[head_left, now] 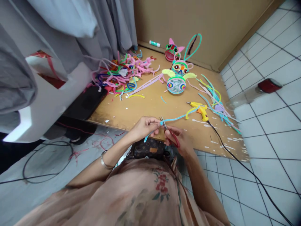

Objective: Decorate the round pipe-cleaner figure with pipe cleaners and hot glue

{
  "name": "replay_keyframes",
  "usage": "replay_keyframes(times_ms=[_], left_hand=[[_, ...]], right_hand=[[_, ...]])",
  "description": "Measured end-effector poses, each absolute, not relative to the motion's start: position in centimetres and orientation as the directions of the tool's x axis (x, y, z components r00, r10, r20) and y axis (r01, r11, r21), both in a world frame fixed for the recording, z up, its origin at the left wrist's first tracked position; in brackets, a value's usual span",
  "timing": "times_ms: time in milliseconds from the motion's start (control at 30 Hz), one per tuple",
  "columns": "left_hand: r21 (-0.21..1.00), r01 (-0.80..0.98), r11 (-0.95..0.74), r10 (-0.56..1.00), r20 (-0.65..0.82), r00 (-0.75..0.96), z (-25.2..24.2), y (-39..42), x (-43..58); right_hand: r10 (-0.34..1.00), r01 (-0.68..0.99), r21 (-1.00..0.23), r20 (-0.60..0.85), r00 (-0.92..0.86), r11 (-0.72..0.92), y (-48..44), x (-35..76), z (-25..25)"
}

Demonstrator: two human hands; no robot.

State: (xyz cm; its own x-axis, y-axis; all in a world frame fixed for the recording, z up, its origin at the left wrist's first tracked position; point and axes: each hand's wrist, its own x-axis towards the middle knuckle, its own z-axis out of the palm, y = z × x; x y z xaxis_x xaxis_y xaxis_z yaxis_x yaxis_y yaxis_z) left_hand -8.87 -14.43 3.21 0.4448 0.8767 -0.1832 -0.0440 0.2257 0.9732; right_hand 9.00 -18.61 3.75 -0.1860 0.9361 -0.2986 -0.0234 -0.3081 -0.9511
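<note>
My left hand (pixel 148 126) pinches a light blue pipe cleaner (pixel 175 119) near the table's front edge. One end hangs below my fingers, and the rest runs right toward a yellow glue gun (pixel 199 110). In my right hand (pixel 180 138) are scissors with red handles (pixel 174 139). Their blades lie across the pipe cleaner, right beside my left fingertips; whether they have cut through it I cannot tell. A short yellow pipe cleaner (pixel 188 113) lies by the glue gun. Farther back stand an owl-like figure (pixel 180 67) with a round blue-rimmed piece (pixel 176 84) before it.
A tangled heap of coloured pipe cleaners (pixel 131 70) covers the back left of the wooden table (pixel 145 108). Straight ones (pixel 215 97) lie at the right. A pink-eared figure (pixel 172 51) and a glue stick (pixel 154 43) are at the back. The black cord (pixel 221 139) trails off right.
</note>
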Motion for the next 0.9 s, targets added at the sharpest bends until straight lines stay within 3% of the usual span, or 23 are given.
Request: replay_keyframes(times_ms=[400,533,600,667,733,833,900], left_hand=[[0.974,0.014,0.227,0.843,-0.204,0.497,2.4,-14.1,-9.6],[0.972,0.023,0.232,0.838,-0.212,0.503,2.3,-14.1,-10.0],[0.973,-0.01,0.23,0.872,-0.202,0.445,2.4,-13.8,-10.4],[0.977,-0.089,0.196,0.932,-0.158,0.325,2.7,-13.1,-11.1],[0.972,-0.186,0.141,0.976,-0.105,0.192,3.2,-12.3,-11.7],[0.964,-0.251,0.088,0.993,-0.066,0.098,3.8,-11.1,-12.2],[0.982,-0.186,0.032,0.995,-0.015,0.094,4.1,-10.3,-11.8]], right_hand=[[0.932,0.086,-0.94,-0.338,-0.132,-0.329,-18.1,8.8,3.1],[0.932,0.129,-0.95,-0.306,-0.197,-0.284,-17.8,8.9,2.4],[0.949,0.243,-0.952,-0.239,-0.207,-0.187,-17.7,9.2,2.5],[0.975,0.456,-0.89,-0.12,-0.187,-0.023,-17.7,10.0,2.9],[0.983,0.658,-0.744,-0.009,-0.182,0.115,-17.9,11.2,3.4],[0.977,0.778,-0.597,0.046,-0.21,0.195,-18.7,13.3,3.9],[0.976,0.815,-0.54,0.064,-0.209,0.21,-19.2,14.4,4.0]])
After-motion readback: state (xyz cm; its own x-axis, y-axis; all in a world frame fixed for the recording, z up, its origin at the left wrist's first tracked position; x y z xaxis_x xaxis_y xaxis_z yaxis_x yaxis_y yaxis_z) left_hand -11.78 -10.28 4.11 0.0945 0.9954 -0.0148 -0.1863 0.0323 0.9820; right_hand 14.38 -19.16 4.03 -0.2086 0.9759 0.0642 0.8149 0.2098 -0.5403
